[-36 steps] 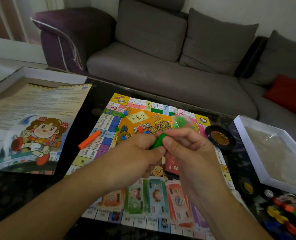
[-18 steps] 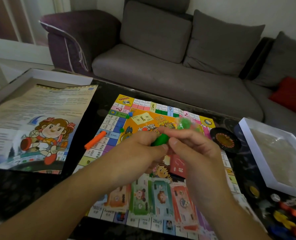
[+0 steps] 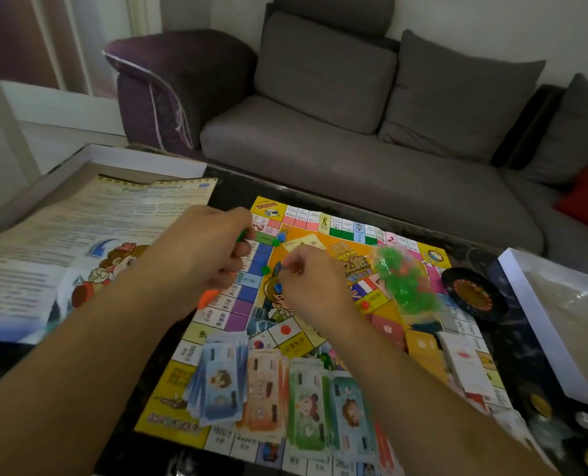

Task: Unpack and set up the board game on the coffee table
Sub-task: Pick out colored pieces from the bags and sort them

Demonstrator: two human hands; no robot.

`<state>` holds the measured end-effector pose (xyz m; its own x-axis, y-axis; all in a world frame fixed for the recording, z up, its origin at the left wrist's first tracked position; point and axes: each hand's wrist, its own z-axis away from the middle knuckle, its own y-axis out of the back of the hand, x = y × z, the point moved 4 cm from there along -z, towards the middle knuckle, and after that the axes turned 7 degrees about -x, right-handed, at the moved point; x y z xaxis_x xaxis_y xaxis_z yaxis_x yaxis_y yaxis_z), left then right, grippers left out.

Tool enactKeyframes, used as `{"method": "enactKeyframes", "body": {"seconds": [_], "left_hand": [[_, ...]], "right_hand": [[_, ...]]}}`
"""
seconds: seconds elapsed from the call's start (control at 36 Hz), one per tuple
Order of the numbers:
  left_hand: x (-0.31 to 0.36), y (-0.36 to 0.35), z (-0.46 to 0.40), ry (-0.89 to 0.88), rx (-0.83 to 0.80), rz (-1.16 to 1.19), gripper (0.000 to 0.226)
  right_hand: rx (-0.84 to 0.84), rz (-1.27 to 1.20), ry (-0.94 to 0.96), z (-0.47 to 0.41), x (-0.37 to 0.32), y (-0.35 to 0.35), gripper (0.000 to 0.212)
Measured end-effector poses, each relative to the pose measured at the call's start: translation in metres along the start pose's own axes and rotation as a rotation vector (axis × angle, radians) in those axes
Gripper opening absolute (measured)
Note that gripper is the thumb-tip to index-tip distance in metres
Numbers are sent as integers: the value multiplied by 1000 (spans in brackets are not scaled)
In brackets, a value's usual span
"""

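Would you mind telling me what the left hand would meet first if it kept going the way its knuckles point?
Probably the small green piece lying on the board just past the left hand, though depth is unclear.

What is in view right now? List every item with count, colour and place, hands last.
game board: one, multicoloured, flat on the dark coffee table
banknote stacks: four, blue, orange, green, teal, near board edge
bag of pieces: one, mostly green, on board right
roulette wheel: one, black, right of board
rules sheet: one, cream, left, in box lid
box tray: one, white, far right
sofa: one, grey, behind table
left hand: grip on a green piece
right hand: pinching something small, unclear
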<state>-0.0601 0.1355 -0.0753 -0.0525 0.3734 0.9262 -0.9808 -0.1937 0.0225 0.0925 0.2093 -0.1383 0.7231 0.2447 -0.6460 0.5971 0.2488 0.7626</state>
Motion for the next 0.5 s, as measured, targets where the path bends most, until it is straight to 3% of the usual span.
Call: {"method": "enactKeyframes", "body": {"seconds": [0.06,0.14,0.25,0.39,0.5], "left_hand": [[2,5,-2,-5,29,17,14],[6,6,-2,-34,44,-5,18],[6,7,-2,-145,79,-183,31],[3,5,-5,-219,61,-231,20],[-2,2,-4,-240,-9,-311,13]], "right_hand": [[18,165,-12,-18,-3,-16,8],[61,374,-19,-40,-4,-35,25],[57,473,-27,-50,-1,-49,25],[51,155,-21,-28,1,-28,2],[5,-165,-40,12,9,6,17]]}}
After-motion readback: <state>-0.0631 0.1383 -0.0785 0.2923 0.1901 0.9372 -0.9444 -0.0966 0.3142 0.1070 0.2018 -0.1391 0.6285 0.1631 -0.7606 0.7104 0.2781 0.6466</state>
